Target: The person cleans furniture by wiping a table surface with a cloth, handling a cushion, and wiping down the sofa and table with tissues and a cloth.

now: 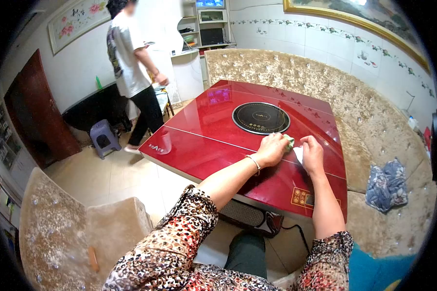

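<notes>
My left hand [272, 149] is closed on a green cloth [289, 142], of which only a small part shows past the fingers. It is over the glossy red table [199, 121], close to the round black cooktop [261, 118]. Just to the right, my right hand [312, 154] has its fingers curled around a thin white piece [298, 154] that looks like paper or tissue. The two hands are near each other but apart. A clear cup [165, 144] stands near the table's left corner, and a control panel [302, 197] lies below my right hand.
A curved beige sofa [286, 68] wraps the table's far and right sides, with a blue-grey cloth [386, 185] on its seat. A person [133, 63] in a white shirt walks at the left. A purple stool [105, 139] and a beige chair [58, 233] stand left.
</notes>
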Motion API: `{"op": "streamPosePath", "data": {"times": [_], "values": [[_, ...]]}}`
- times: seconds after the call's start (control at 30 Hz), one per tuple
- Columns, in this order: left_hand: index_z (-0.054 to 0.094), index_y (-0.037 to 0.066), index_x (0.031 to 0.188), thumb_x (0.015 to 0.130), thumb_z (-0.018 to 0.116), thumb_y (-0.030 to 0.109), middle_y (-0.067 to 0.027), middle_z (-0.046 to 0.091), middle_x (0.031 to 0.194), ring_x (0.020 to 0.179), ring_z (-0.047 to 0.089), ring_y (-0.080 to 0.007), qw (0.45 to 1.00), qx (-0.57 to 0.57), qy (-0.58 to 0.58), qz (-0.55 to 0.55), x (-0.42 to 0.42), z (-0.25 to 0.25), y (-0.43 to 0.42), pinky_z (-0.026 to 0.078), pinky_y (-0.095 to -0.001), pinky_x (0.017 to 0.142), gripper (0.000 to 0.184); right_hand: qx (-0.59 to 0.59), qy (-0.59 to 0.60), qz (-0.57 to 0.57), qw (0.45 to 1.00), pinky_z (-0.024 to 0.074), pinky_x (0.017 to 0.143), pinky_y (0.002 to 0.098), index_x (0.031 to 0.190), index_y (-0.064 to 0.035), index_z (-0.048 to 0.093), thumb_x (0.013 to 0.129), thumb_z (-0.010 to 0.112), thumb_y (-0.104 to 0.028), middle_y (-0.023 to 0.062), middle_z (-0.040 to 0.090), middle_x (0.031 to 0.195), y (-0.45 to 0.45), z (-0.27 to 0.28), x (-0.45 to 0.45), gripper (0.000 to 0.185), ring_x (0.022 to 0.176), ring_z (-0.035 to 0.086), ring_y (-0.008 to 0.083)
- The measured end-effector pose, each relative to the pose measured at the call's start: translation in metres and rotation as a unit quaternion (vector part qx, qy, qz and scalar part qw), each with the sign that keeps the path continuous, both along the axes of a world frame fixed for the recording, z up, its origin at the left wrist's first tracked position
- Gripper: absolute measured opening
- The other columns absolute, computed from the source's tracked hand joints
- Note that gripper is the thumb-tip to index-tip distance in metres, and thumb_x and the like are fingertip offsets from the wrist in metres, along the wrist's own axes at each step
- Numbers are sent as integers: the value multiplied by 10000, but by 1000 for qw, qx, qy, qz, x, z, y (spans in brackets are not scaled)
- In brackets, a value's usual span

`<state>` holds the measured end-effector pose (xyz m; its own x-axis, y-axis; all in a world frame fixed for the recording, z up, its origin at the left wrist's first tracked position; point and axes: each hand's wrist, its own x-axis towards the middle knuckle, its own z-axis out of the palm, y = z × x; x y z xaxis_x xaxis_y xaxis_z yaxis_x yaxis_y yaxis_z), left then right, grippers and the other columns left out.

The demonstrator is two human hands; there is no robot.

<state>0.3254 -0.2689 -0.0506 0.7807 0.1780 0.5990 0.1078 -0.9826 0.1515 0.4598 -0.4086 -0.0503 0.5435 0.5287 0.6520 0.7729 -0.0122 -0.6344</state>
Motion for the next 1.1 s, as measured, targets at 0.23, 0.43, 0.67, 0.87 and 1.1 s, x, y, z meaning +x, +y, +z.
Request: {"op": "streamPosePath", "data": {"times": [0.23, 0.43, 0.67, 0.87, 1.1], "values": [[640, 126, 1132, 907, 645, 145, -142, 593, 1155, 1083, 567, -366, 985, -42, 61, -158, -81, 16, -41, 471, -484, 866, 226, 15, 3, -55, 998, 546, 781, 426, 987, -8, 669, 923, 521, -43, 199, 706, 879, -7, 0, 11, 165, 839, 709, 330], [630, 98, 1123, 865, 693, 147, -151, 598, 1169, 1095, 577, -365, 990, -11, 64, -129, -169, 28, -42, 481, -481, 878, 270, 8, 1, -58, 998, 545, 773, 433, 980, -12, 675, 909, 528, -42, 199, 710, 886, -10, -4, 14, 166, 845, 710, 335], [669, 100, 1096, 862, 662, 160, -171, 639, 1169, 1098, 607, -385, 980, -4, 53, 189, -240, 19, 56, 513, -519, 916, 242, 15, -13, -37, 999, 542, 782, 441, 963, -14, 672, 898, 544, -40, 213, 704, 893, -9, -9, 18, 146, 869, 702, 365], [645, 126, 1154, 889, 633, 191, -153, 603, 1161, 1128, 554, -389, 935, -6, 8, 354, -289, 8, 107, 479, -543, 917, 273, 10, -15, -43, 999, 538, 783, 448, 962, -19, 670, 905, 553, -55, 214, 704, 905, -10, -2, 8, 135, 888, 699, 375], [631, 144, 1138, 861, 658, 163, -121, 575, 1132, 1090, 522, -353, 941, 5, -2, 339, -277, -1, 61, 434, -521, 873, 280, 12, -16, -13, 1000, 534, 792, 447, 976, -20, 668, 920, 558, -79, 219, 703, 925, -3, -1, 2, 137, 905, 699, 370]]}}
